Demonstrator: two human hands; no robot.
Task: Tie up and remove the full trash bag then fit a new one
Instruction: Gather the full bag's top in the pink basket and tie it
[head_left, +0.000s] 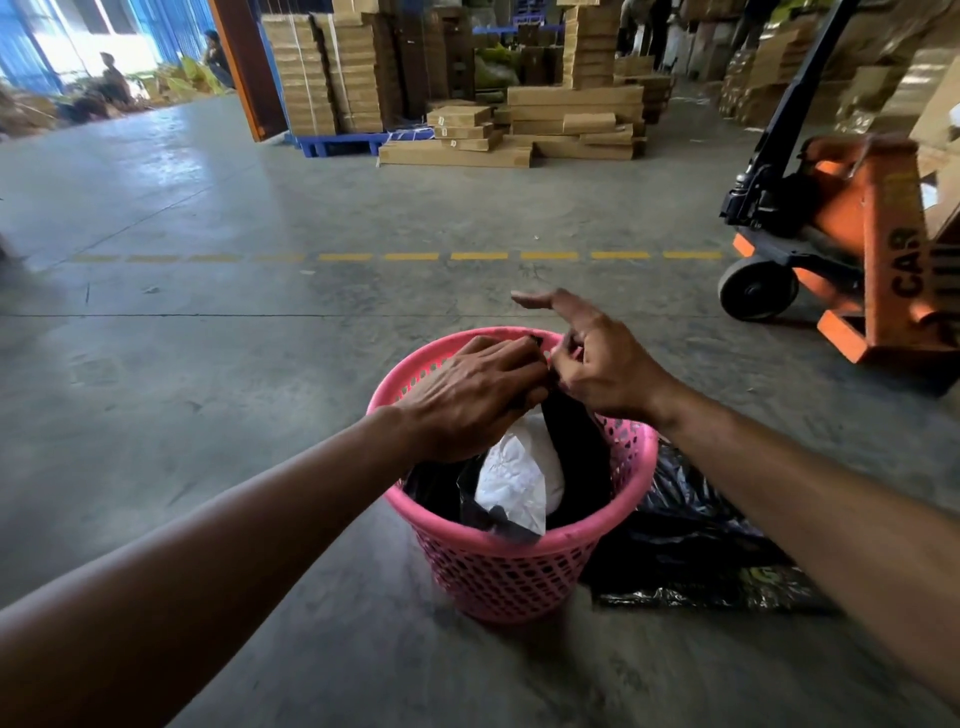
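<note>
Trash bag (576, 457) top pinched by left hand (467, 395), right hand (597, 364) seemingly too

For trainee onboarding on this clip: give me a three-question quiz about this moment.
1. True or false: the black plastic trash bag is already lifted out of the pink perforated plastic basket.
2. What pale item shows inside the bag?
3. Where does the spare black plastic bag lie: A) on the orange pallet jack, B) on the floor beside the basket?

Key: 1 false; 2 crumpled white paper; 3 B.
</note>
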